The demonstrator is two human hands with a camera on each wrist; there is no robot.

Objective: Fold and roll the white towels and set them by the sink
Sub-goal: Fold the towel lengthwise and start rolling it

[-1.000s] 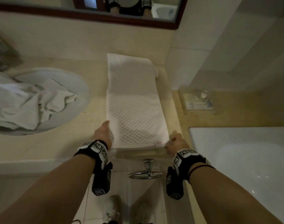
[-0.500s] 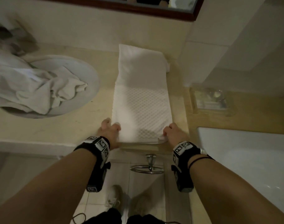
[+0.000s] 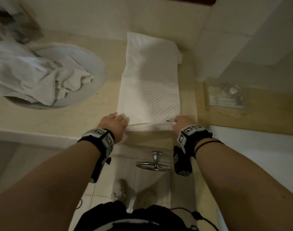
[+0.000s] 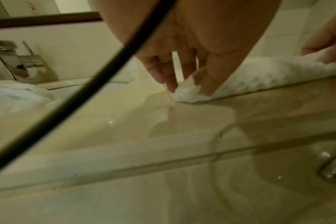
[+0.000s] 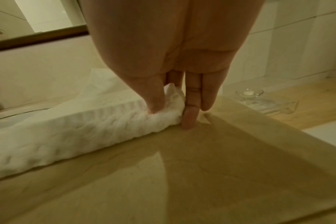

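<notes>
A white towel (image 3: 150, 87) folded into a long strip lies on the beige counter (image 3: 47, 120), running from the front edge to the back wall. Its near end is turned over into a low roll (image 4: 259, 78). My left hand (image 3: 116, 122) pinches the roll's left end (image 4: 186, 91) between thumb and fingers. My right hand (image 3: 180, 122) pinches the right end (image 5: 169, 103), thumb on top and fingers beside it. A second white towel (image 3: 34, 77) lies crumpled in the round sink (image 3: 95, 67) to the left.
A clear glass tray (image 3: 224, 97) with a small dish (image 5: 248, 92) sits on the wooden ledge to the right. A white bathtub (image 3: 259, 155) is at the right. A chrome towel ring (image 3: 153, 164) hangs under the counter edge. The faucet (image 4: 13, 60) stands behind the sink.
The towel's near edge, flat on the counter one second ago, has been turned over into a low roll. Both hands moved slightly forward with it.
</notes>
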